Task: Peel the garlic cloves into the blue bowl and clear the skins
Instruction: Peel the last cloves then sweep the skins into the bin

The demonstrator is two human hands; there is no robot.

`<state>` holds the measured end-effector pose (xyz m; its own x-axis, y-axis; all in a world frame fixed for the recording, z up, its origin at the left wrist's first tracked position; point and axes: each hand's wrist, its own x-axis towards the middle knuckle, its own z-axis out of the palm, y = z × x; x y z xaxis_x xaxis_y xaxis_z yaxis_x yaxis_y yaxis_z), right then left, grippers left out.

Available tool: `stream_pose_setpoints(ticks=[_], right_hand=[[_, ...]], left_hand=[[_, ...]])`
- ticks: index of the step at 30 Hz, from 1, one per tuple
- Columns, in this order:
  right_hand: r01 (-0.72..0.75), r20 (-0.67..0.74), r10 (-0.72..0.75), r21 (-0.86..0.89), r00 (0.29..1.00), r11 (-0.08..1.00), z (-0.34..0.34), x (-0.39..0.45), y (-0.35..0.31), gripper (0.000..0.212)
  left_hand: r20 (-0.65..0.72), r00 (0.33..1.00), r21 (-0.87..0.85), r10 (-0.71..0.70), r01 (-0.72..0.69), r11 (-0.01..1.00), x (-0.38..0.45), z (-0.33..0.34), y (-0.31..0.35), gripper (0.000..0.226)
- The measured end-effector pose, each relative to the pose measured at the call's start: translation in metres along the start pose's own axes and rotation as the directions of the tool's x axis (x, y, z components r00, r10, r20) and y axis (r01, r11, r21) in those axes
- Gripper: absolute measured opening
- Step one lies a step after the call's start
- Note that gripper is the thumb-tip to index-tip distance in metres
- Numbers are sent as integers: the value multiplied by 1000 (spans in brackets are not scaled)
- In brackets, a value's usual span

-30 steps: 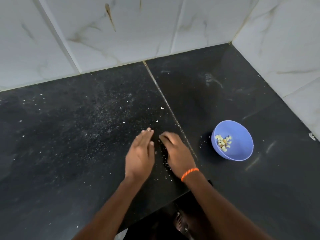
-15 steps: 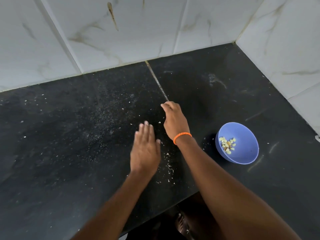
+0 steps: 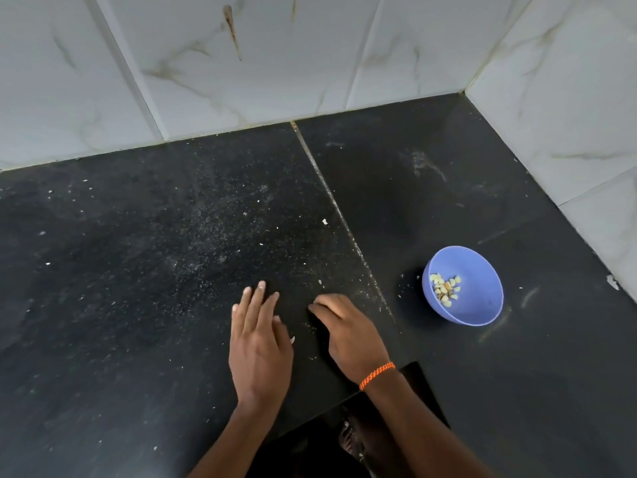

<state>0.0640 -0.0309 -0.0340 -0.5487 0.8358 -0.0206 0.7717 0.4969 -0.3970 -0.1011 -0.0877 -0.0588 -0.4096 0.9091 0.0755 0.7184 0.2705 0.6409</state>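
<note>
Countertop: A black stone countertop point(image 3: 120, 305) fills the corner beneath white marbled wall tiles point(image 3: 241, 81), dusted with pale flecks of garlic skin that lie thickest left of its grout seam point(image 3: 339, 215).

Left hand: The left hand point(image 3: 260, 343) lies flat on the stone near the front edge, fingers straight and together, holding nothing; it reads as the wall that scraps are gathered against.

Right hand: The right hand point(image 3: 348, 334), an orange bracelet point(image 3: 376, 375) at its wrist, rests palm-down just beside the left, fingers bent at the knuckles with the tips on the surface. Whether any skins sit under it cannot be told.

Blue bowl: The blue bowl point(image 3: 482, 305) stands upright right of the seam, near the right hand but apart from it, and farther from the left.

Garlic cloves: Peeled garlic cloves point(image 3: 445, 290) sit in a small heap inside the bowl, so peeling appears finished.

Skins: One larger skin flake point(image 3: 324, 221) lies beyond both hands beside the seam; another scrap point(image 3: 293, 339) lies just beside the left hand, in the gap between the two hands.

Step in hand: Sweeping up skins, by the look of it. Done well, it likely means keeping both palms low, drawing flecks into one pile between them, reaching for the far flake, and steering clear of the bowl.
</note>
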Motion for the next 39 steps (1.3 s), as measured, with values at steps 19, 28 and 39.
stream_pose_setpoints(ticks=[19,28,39], right_hand=[[-60,-68,54,-79,996,995,-6,70,27,72],[-12,-55,13,5,998,1000,15,-52,-8,53],[-192,-97,198,65,975,979,24,-34,-18,47]], left_hand=[[48,998,-96,36,-32,995,-31,15,17,49],[99,995,61,-30,24,998,-48,36,18,61],[112,986,-133,126,-110,985,-43,26,23,58]])
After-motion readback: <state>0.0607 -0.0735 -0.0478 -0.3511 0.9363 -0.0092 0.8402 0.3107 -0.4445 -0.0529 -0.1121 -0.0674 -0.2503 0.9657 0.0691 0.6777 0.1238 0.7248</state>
